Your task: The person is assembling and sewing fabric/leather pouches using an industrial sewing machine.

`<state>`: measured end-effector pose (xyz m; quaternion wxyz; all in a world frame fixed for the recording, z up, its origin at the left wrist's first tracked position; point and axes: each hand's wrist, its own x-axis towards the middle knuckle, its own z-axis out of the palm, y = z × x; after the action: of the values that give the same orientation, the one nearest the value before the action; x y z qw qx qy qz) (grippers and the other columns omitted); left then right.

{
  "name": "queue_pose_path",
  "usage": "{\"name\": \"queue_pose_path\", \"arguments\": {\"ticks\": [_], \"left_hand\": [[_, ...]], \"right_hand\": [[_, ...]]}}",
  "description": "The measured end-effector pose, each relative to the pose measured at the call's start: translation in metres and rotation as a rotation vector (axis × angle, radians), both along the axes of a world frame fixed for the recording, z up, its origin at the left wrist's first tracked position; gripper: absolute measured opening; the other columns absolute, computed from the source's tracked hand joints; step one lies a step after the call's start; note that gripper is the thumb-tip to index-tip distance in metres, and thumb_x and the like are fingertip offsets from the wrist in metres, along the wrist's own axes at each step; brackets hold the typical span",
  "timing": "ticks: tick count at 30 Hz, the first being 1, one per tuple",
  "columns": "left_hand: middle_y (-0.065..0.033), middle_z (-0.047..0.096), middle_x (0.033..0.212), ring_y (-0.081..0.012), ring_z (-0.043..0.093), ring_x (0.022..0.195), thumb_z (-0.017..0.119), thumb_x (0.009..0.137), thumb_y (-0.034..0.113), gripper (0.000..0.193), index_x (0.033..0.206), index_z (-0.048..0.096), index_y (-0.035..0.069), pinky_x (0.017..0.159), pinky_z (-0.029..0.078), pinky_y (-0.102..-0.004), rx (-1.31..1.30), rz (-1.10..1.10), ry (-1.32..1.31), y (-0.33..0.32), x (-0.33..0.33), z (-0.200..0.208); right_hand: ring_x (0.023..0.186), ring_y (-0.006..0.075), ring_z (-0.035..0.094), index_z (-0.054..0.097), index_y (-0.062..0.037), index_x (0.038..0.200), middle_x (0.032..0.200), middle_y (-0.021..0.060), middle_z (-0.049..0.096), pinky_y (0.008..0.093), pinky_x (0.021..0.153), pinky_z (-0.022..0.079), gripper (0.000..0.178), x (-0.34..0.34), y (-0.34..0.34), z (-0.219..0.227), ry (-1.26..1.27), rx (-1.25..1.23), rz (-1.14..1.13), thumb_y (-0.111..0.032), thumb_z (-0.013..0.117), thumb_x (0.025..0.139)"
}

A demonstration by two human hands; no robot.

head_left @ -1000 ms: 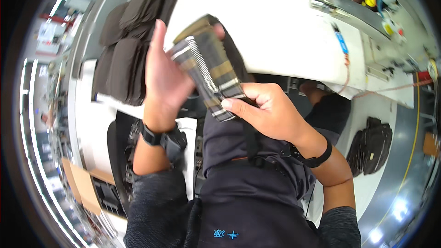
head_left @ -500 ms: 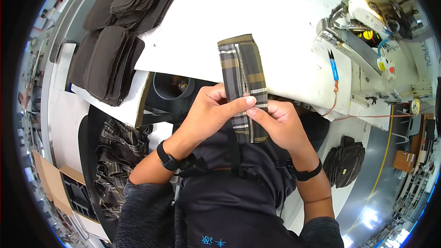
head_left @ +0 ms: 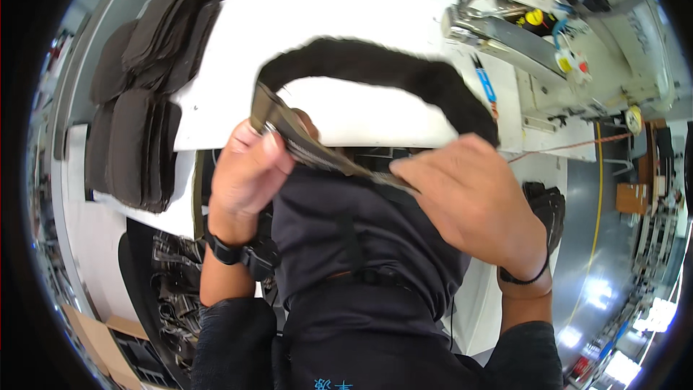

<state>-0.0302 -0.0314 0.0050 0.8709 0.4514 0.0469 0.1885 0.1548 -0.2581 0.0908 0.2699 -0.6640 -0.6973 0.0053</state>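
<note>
A plaid fabric strip with a metal zipper (head_left: pixel 317 152) is stretched between my hands, low in front of the table edge. My left hand (head_left: pixel 249 170) pinches its left end between thumb and fingers. Its other end is in my right hand (head_left: pixel 469 195), which is closed and a little blurred by motion. A long dark fabric band (head_left: pixel 368 61) arches above the strip, from the strip's left end round to my right hand, so the two make a loop. Whether band and strip are joined at the right is hidden by my fingers.
Piles of dark fabric pieces (head_left: pixel 126 152) lie on the table's left. A sewing machine (head_left: pixel 498 36) stands at the right, with blue thread snips (head_left: pixel 484 79) beside it on the white table (head_left: pixel 354 0). Plaid cloth (head_left: pixel 173 282) hangs low on the left.
The zipper strip has turned from upright to lengthwise across, and my hands have moved apart to its ends. The dark band has come into view above it. The whole view has shifted.
</note>
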Motion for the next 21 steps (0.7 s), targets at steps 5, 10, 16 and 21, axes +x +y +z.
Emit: {"name": "queue_pose_path", "arguments": {"ticks": [5,10,16,21], "left_hand": [[-0.0144,0.072,0.124,-0.0208,0.068,0.112,0.073,0.102,0.027,0.049,0.139,0.064,-0.003,0.088,0.056,-0.0350,0.737,0.338,0.541,0.033,0.019,-0.006],[-0.0108,0.074,0.115,-0.0153,0.066,0.098,0.073,0.102,0.016,0.032,0.131,0.071,0.002,0.085,0.054,-0.0307,1.050,0.595,0.676,0.063,0.031,-0.067],[-0.0069,0.073,0.106,-0.0099,0.065,0.090,0.064,0.110,0.015,0.029,0.132,0.069,-0.003,0.079,0.053,-0.0222,1.097,0.673,0.556,0.106,0.004,-0.108],[-0.0068,0.073,0.110,-0.0112,0.061,0.086,0.065,0.109,0.012,0.025,0.128,0.072,-0.003,0.074,0.049,-0.0251,1.383,0.642,0.471,0.096,0.016,-0.101]], "right_hand": [[0.097,0.0255,0.065,0.069,-0.0026,0.116,0.099,0.0081,0.067,0.0486,0.103,0.047,0.033,0.018,0.013,-0.053,-0.191,-0.030,-0.085,-0.010,0.068,0.085],[0.124,0.0263,0.063,0.068,-0.0075,0.132,0.124,0.0071,0.067,0.0587,0.119,0.037,0.048,0.007,-0.005,-0.078,-0.142,0.111,-0.214,-0.019,0.080,0.087],[0.100,0.0286,0.070,0.074,-0.0027,0.109,0.106,0.0091,0.072,0.0455,0.092,0.058,0.022,0.018,-0.108,-0.102,0.038,0.279,-0.245,-0.012,0.079,0.090],[0.113,0.0393,0.066,0.068,-0.0020,0.120,0.120,0.0159,0.072,0.0501,0.100,0.052,0.032,0.082,-0.295,-0.151,-0.073,-0.331,-1.014,-0.016,0.068,0.091]]}}
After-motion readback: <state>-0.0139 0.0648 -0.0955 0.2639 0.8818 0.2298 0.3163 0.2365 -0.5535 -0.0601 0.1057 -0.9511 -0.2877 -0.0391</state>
